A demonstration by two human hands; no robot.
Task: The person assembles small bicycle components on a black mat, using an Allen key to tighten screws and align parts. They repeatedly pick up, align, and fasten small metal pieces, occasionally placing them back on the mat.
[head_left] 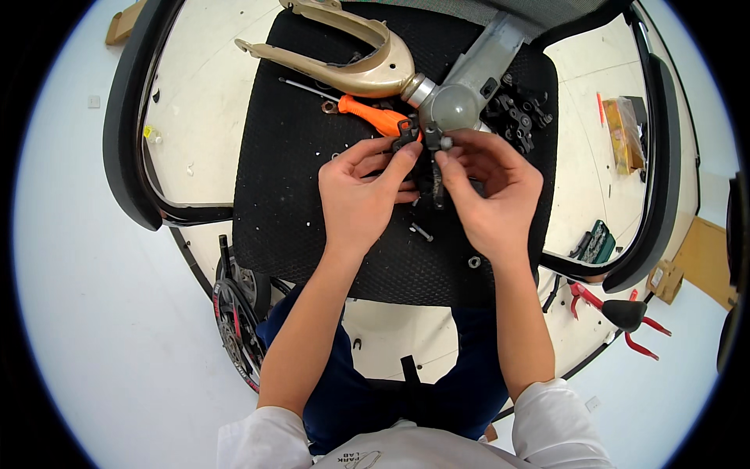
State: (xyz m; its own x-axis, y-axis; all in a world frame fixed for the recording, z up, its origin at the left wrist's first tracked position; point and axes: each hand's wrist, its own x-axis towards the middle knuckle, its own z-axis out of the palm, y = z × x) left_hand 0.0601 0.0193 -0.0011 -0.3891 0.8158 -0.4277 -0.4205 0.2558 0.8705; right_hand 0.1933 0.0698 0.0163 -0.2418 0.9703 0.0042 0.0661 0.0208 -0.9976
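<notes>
Over a black chair seat (pixel 281 211), my left hand (pixel 355 191) pinches a small black bracket (pixel 405 134) between thumb and fingers. Close beside it, my right hand (pixel 500 191) grips a black metal part with a long arm (pixel 437 184); a round silvery end (pixel 446 143) shows at its top. Whether the two parts touch, I cannot tell. Just beyond my left fingers lies a screwdriver (pixel 371 116) with an orange handle. A silver bolt (pixel 422 232) rests on the seat below my hands, with a nut (pixel 474 263) to its right.
A gold fork (pixel 391 62) joined to a grey tube (pixel 492 51) covers the seat's far side. Small black parts (pixel 517 117) are heaped at the right. Armrests (pixel 129 117) flank the seat. On the floor are a wheel (pixel 234 328) and red-handled tool (pixel 586 297).
</notes>
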